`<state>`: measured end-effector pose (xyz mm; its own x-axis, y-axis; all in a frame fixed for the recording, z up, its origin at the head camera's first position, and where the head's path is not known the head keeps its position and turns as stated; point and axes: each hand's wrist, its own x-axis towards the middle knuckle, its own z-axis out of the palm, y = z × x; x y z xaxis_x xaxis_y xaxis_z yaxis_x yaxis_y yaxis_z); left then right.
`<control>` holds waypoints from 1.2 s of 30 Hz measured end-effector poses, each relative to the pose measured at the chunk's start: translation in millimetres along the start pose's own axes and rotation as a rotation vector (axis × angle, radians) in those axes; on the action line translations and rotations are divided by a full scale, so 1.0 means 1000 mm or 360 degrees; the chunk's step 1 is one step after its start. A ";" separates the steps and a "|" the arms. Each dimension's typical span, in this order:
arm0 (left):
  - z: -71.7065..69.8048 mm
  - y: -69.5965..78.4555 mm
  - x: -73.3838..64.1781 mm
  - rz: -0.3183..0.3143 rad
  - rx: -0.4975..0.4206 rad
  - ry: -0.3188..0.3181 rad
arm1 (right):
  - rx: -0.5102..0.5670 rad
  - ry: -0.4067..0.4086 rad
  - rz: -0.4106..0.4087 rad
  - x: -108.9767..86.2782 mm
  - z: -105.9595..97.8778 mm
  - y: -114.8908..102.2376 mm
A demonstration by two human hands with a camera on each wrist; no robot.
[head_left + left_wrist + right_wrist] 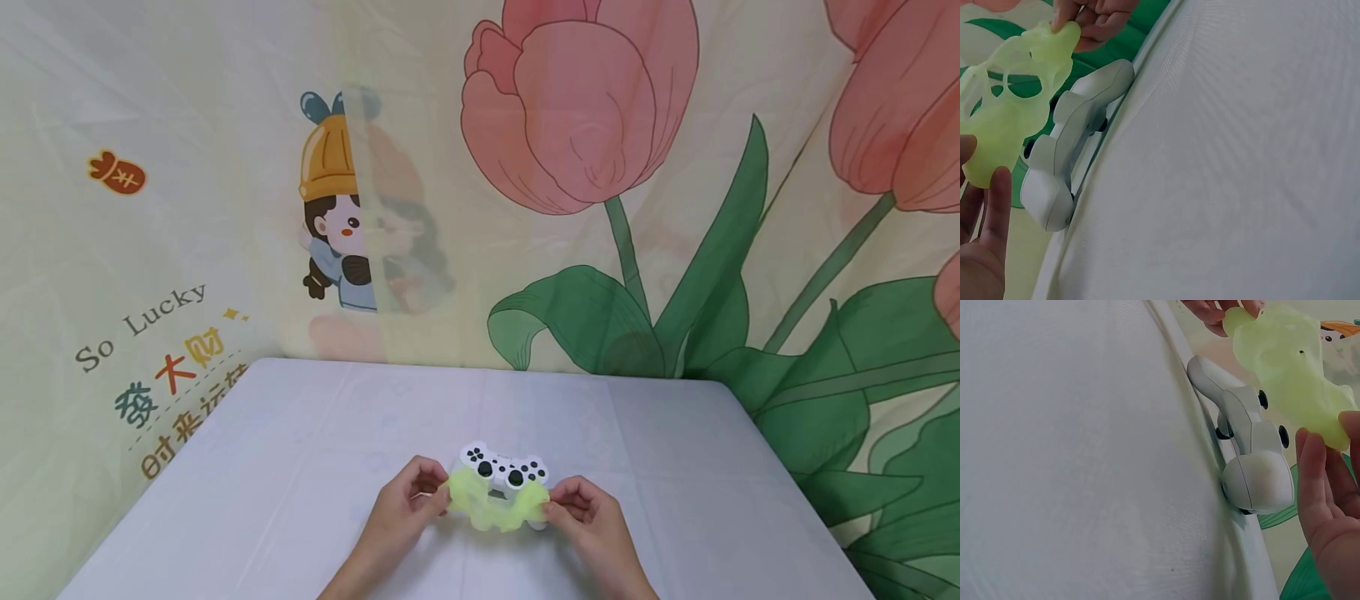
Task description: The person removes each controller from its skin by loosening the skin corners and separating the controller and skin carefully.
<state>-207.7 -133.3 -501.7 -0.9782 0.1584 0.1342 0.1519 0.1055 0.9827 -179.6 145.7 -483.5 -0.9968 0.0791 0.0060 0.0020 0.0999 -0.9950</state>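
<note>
A translucent yellow-green silicone controller cover (pixel 471 498) is stretched between my two hands above the table. My left hand (pixel 405 507) pinches one end between thumb and fingers, and my right hand (pixel 597 523) pinches the other. Just behind the cover lies a white game controller (pixel 504 463), its black sticks and buttons facing up; the cover hides part of its near side. In the left wrist view the cover (pixel 1007 134) shows large cut-out holes and hangs apart from the controller (pixel 1054 172). From the right wrist, the controller (pixel 1263 478) rests on the tabletop, with neither hand touching it.
A white cloth covers the table (pixel 337 433), with its far edge against a printed backdrop (pixel 420 50). Large tulips and a cartoon figure (pixel 337 225) decorate that backdrop.
</note>
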 end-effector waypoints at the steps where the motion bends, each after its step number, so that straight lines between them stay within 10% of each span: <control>1: 0.000 0.000 0.000 0.0013 0.0008 0.0000 | 0.0013 -0.0013 0.0002 0.000 0.000 0.000; 22: -0.003 -0.002 0.002 0.0041 0.0039 0.0064 | -0.0168 -0.0019 0.0029 -0.003 -0.002 -0.003; 36: -0.003 0.002 0.001 0.0028 0.0087 0.0089 | -0.0061 -0.0313 0.0040 -0.001 -0.009 0.002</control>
<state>-208.7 -135.4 -499.3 -0.9815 0.1056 0.1597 0.1750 0.1571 0.9719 -178.1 154.6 -484.5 -0.9928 -0.1126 -0.0419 0.0261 0.1385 -0.9900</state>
